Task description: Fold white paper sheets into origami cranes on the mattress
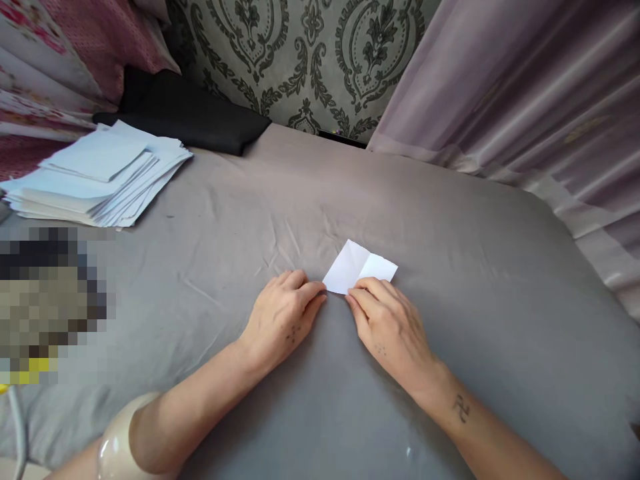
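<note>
A small white sheet of paper (345, 267) with a crease down it lies on the grey bedsheet in front of me. Its right part (380, 267) angles away from the crease. My left hand (287, 317) pinches the paper's left corner between thumb and forefinger. At the near edge, my right hand (387, 320) is closed on the paper, its fingers covering the lower right portion. The underside of the paper is hidden.
A stack of white paper (100, 170) sits at the far left, with a folded black cloth (195, 113) behind it. A blurred-out object (45, 300) lies at the left edge. Mauve curtains (525, 87) hang along the right; patterned wallpaper (310, 53) is behind.
</note>
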Demonstrator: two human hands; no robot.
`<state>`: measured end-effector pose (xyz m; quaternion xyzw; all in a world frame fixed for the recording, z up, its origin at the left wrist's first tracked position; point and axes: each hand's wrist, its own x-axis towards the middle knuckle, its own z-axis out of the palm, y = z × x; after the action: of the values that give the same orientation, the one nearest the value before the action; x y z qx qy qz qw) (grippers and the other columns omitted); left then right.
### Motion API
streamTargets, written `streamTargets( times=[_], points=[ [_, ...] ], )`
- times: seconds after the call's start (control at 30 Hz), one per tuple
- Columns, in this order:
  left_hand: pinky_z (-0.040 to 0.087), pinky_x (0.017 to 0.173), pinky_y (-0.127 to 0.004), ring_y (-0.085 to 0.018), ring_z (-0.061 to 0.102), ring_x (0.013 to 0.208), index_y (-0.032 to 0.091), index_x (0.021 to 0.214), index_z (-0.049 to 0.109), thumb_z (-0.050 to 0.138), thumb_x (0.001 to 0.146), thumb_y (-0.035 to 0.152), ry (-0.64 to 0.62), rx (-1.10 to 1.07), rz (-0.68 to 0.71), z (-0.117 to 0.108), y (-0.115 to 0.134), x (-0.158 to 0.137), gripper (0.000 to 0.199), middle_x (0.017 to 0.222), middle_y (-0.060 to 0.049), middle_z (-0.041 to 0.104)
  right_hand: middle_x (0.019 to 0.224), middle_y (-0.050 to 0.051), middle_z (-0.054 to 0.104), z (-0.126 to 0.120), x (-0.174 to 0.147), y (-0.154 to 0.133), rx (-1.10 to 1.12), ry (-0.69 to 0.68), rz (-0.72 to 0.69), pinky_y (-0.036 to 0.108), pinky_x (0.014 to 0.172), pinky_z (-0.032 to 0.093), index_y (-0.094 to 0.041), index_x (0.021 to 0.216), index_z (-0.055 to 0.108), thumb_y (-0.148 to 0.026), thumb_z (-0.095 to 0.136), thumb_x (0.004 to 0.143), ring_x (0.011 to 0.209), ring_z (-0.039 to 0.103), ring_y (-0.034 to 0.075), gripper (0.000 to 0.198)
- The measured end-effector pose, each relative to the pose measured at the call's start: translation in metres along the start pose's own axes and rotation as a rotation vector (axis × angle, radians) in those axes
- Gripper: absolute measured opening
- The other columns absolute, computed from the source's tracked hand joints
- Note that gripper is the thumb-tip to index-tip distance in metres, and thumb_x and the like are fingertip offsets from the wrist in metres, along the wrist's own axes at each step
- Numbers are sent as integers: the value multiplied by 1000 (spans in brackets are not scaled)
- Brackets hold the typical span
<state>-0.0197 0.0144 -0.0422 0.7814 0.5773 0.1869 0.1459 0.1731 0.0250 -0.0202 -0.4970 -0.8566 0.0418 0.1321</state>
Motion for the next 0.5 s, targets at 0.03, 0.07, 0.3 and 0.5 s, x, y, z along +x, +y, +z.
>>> streamTargets(
  times=[0.03,0.07,0.3,0.5],
  points=[
    [44,68,-31,-18,55,75,24,104,69,48,96,31,-2,-32,-17,0,-1,2,24,84,-3,60,88,4,65,-2,3,1,30,-25,20,31,75,43,-17,84,68,-18,49,95,82,58,17,22],
    [44,70,-32,-19,55,77,25,101,70,51,94,31,-3,-59,-34,0,-2,5,22,85,-3,61,87,3,65,-4,6,2,61,-52,40,30,75,43,-18,83,68,-19,50,95,83,58,17,22],
    [43,72,-33,-19,58,78,24,89,73,55,92,28,-42,-156,-121,-3,-4,17,19,80,-3,63,87,1,66,-18,27,6,188,-254,227,27,67,41,-22,78,71,-22,53,92,81,60,15,22],
    [44,73,-35,-21,59,78,20,86,71,51,92,24,-64,-128,-151,-6,2,23,20,79,-4,64,89,1,69,-19,36,7,154,-283,299,27,64,39,-24,81,73,-23,55,89,77,61,15,19]
  ],
)
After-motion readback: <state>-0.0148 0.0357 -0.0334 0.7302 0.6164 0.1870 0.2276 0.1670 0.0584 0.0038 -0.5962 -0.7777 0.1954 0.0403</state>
